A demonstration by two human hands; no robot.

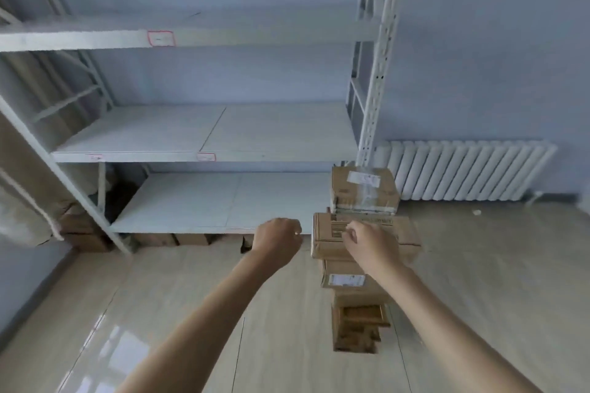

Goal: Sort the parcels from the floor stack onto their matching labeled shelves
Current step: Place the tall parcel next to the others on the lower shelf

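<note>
A tall stack of brown cardboard parcels stands on the floor right of the shelves. Its top parcel (364, 190) carries a white label and clear tape; a wider parcel (405, 233) lies under it, with several more below (346, 281). My right hand (370, 242) hovers over the wider parcel with fingers loosely curled, holding nothing. Left of the stack, in the air before the lowest shelf board, my left hand (277, 241) has its fingers curled and holds nothing. The white metal shelf unit (204, 156) has three bare boards with small red-bordered labels (161, 38) on their front edges.
A white radiator (463, 174) lines the wall behind the stack. Flat cardboard boxes (188, 239) lie under the lowest shelf, and a draped cloth bundle (25, 210) hangs at the left. Light wood-look floor (159, 313) stretches in front.
</note>
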